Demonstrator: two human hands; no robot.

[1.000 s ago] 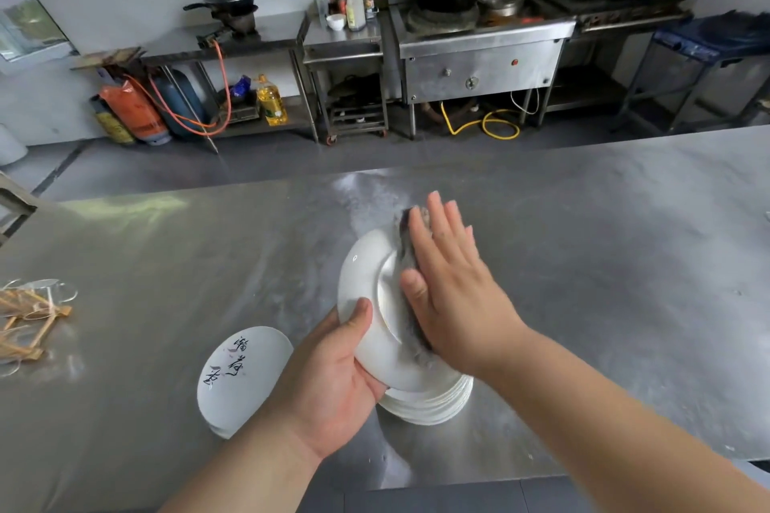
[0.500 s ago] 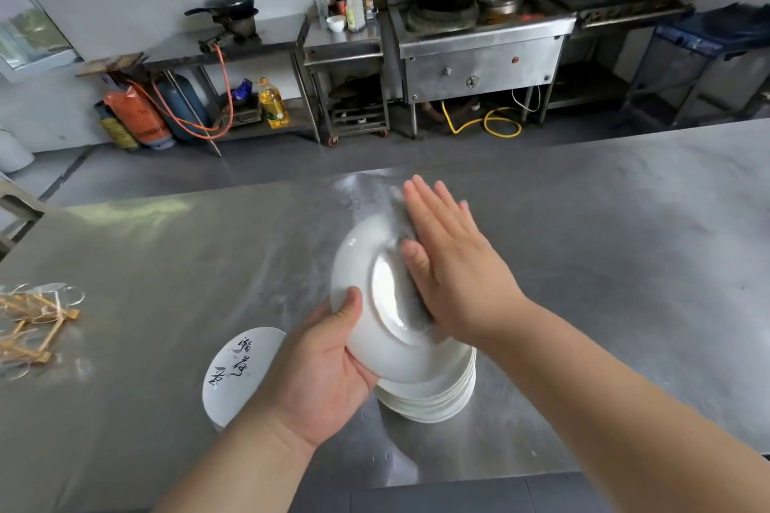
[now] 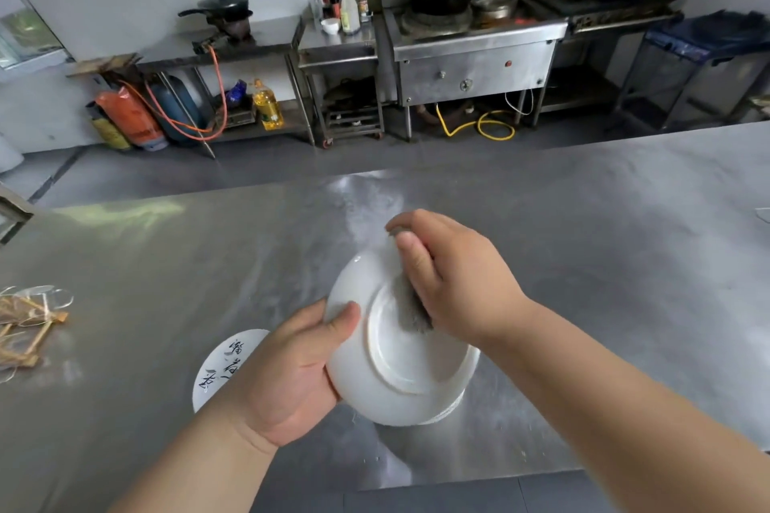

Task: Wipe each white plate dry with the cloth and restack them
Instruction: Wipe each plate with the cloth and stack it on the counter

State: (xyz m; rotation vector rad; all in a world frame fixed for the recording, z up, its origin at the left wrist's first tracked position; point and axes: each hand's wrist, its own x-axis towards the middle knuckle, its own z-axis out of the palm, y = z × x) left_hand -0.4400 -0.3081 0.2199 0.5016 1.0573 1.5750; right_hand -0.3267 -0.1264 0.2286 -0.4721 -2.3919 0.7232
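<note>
My left hand [image 3: 287, 371] grips a white plate [image 3: 400, 367] by its left rim, thumb on the underside, which faces me with its foot ring showing. My right hand [image 3: 454, 279] holds a grey cloth [image 3: 410, 306] bunched in curled fingers against the plate's upper underside. The held plate hovers over a stack of white plates [image 3: 452, 408], of which only a sliver shows at the lower right. A separate white plate with black writing [image 3: 227, 362] lies on the steel table [image 3: 166, 262] to the left, partly hidden by my left hand.
Wooden sticks in clear wrap [image 3: 25, 325] lie at the table's left edge. Beyond the far table edge stand a steel stove unit [image 3: 475, 62], shelves with pans and bottles, gas cylinders [image 3: 129, 121] and a yellow hose on the floor.
The right hand went from flat fingers pressing the cloth to curled fingers bunching it. The plate has tilted so its underside faces me more squarely, and sits lower over the stack.
</note>
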